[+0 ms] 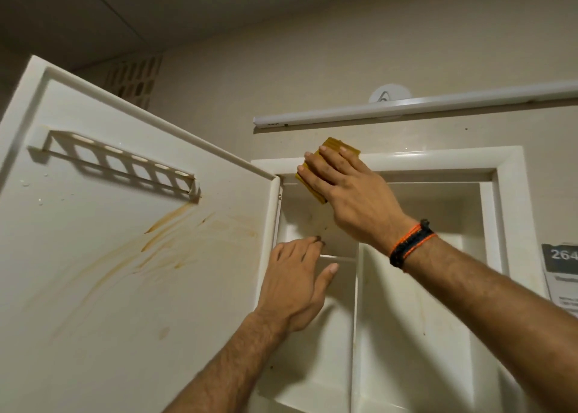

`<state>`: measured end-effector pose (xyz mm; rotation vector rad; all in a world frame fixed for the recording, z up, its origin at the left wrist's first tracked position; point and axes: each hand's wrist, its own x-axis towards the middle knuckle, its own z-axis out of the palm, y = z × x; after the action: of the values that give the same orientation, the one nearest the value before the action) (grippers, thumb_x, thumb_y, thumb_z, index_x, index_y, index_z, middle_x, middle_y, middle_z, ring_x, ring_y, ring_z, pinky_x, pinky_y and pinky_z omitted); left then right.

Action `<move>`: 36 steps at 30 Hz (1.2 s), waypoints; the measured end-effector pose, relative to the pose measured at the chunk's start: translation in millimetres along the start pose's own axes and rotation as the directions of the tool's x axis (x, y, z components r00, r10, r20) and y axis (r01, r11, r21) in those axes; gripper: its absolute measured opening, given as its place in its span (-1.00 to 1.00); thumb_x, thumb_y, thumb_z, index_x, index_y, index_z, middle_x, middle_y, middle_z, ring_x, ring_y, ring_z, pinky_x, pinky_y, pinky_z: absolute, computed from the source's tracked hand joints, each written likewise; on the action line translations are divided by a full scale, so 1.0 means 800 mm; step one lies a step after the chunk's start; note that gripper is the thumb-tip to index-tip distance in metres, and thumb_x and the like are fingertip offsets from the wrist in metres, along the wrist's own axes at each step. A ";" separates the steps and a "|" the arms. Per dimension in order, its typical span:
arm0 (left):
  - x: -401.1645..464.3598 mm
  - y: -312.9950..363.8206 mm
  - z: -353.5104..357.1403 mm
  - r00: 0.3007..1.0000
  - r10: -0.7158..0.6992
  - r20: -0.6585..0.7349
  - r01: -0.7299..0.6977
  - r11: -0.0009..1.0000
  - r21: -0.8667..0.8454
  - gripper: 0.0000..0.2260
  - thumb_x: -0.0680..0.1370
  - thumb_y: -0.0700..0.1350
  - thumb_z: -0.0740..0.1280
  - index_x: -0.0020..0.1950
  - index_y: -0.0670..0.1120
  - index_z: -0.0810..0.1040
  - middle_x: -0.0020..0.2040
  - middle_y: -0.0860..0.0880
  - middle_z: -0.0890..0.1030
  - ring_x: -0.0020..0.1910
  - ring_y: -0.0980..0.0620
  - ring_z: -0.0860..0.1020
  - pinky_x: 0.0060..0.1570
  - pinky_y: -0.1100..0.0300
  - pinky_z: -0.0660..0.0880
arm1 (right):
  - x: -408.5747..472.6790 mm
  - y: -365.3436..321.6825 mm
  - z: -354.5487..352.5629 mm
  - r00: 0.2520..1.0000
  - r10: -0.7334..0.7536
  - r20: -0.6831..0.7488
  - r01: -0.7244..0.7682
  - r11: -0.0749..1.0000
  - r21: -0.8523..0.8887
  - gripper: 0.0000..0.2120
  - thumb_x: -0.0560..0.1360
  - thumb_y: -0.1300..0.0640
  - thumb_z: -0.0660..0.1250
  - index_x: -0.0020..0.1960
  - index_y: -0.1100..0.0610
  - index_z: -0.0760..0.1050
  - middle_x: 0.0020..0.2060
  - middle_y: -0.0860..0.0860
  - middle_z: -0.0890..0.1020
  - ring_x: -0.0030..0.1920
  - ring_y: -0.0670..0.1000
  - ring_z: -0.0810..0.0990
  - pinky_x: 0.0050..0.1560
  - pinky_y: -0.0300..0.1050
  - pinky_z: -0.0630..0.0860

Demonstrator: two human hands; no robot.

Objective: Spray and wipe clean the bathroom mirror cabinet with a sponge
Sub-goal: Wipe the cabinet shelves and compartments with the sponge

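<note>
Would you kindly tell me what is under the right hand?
A yellow sponge lies under the right hand, pressed against the cabinet frame's top edge. Its middle is covered by the fingers.

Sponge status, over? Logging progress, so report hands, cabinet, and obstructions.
Right hand presses sponge flat on cabinet frame top. Left hand open, fingertips at inner shelf. Door open, brown stains unwiped. Nothing blocking.
</note>
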<state>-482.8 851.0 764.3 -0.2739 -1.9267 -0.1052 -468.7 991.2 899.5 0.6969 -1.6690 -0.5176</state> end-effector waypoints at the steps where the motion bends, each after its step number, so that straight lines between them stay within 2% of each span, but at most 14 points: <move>1: 0.000 0.000 -0.001 1.000 -0.001 0.007 0.001 1.000 0.004 -0.53 0.65 0.19 -0.01 0.46 0.00 0.33 0.47 0.06 0.35 0.43 0.09 0.28 0.42 0.14 0.12 | -0.004 -0.005 0.002 1.000 0.028 0.002 -0.028 1.000 -0.008 -0.36 0.53 0.13 -0.23 0.61 0.00 -0.16 0.60 0.05 -0.10 0.59 0.10 -0.15 0.57 0.09 -0.19; 5: 0.001 -0.001 -0.001 1.000 0.006 0.018 -0.006 1.000 0.015 -0.55 0.64 0.16 0.02 0.47 0.01 0.31 0.46 0.08 0.34 0.42 0.10 0.27 0.43 0.14 0.11 | 0.010 -0.026 0.005 0.994 0.102 -0.025 -0.101 0.994 0.033 -0.38 0.56 0.14 -0.19 0.61 0.04 -0.20 0.60 0.08 -0.13 0.59 0.13 -0.20 0.57 0.12 -0.22; 11: 0.002 0.001 0.001 1.000 0.005 0.002 -0.005 1.000 0.015 -0.52 0.62 0.19 -0.02 0.46 0.02 0.33 0.43 0.09 0.37 0.40 0.12 0.29 0.41 0.17 0.11 | 0.028 -0.029 0.004 0.996 0.080 -0.040 -0.078 0.995 0.059 -0.42 0.62 0.15 -0.09 0.61 0.04 -0.18 0.60 0.07 -0.09 0.59 0.11 -0.16 0.57 0.07 -0.25; 16: 0.000 0.000 0.003 1.000 -0.001 -0.007 0.001 1.000 0.003 -0.50 0.63 0.21 -0.05 0.47 0.03 0.33 0.47 0.09 0.35 0.44 0.12 0.27 0.42 0.17 0.10 | -0.008 -0.010 0.002 0.993 0.099 -0.059 -0.093 0.991 0.099 -0.35 0.51 0.15 -0.23 0.61 0.00 -0.10 0.60 0.03 -0.04 0.59 0.07 -0.13 0.57 0.04 -0.22; 21: 0.000 0.000 0.001 1.000 -0.016 -0.001 0.016 1.000 -0.008 -0.44 0.60 0.26 -0.13 0.48 0.05 0.32 0.49 0.12 0.32 0.46 0.15 0.24 0.44 0.17 0.07 | -0.045 0.007 0.001 0.981 0.168 -0.093 -0.157 0.980 0.119 -0.37 0.56 0.21 -0.05 0.61 -0.01 -0.05 0.60 0.02 0.00 0.59 0.07 -0.10 0.56 0.01 -0.26; 25: 0.001 0.000 0.001 1.000 -0.027 0.004 0.027 0.999 -0.026 -0.44 0.60 0.26 -0.13 0.49 0.06 0.31 0.50 0.13 0.31 0.46 0.16 0.23 0.44 0.19 0.05 | -0.028 -0.003 -0.001 0.973 0.206 -0.101 -0.192 0.973 0.128 -0.37 0.58 0.19 0.03 0.61 0.01 -0.04 0.60 0.04 0.00 0.59 0.09 -0.12 0.56 0.05 -0.26; 30: 0.000 -0.001 0.002 1.000 -0.019 0.000 0.019 0.999 -0.028 -0.46 0.60 0.25 -0.09 0.48 0.05 0.33 0.49 0.12 0.34 0.45 0.16 0.24 0.43 0.20 0.06 | 0.004 -0.002 -0.004 0.975 0.184 -0.121 -0.168 0.977 0.134 -0.40 0.60 0.20 0.02 0.61 0.03 -0.04 0.60 0.05 0.05 0.59 0.11 -0.05 0.56 0.05 -0.21; 36: 0.000 0.000 0.000 0.999 -0.030 0.012 0.030 0.999 -0.028 -0.45 0.60 0.26 -0.10 0.46 0.05 0.36 0.48 0.11 0.35 0.44 0.14 0.27 0.43 0.17 0.09 | -0.031 0.015 0.000 0.983 0.143 -0.115 -0.129 0.984 0.120 -0.40 0.60 0.22 -0.01 0.61 0.01 -0.05 0.60 0.05 0.04 0.59 0.09 -0.05 0.57 0.03 -0.20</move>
<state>-482.4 851.3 764.1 -0.2647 -1.9421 -0.1511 -467.8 1016.8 889.8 0.6765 -1.6254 -0.2799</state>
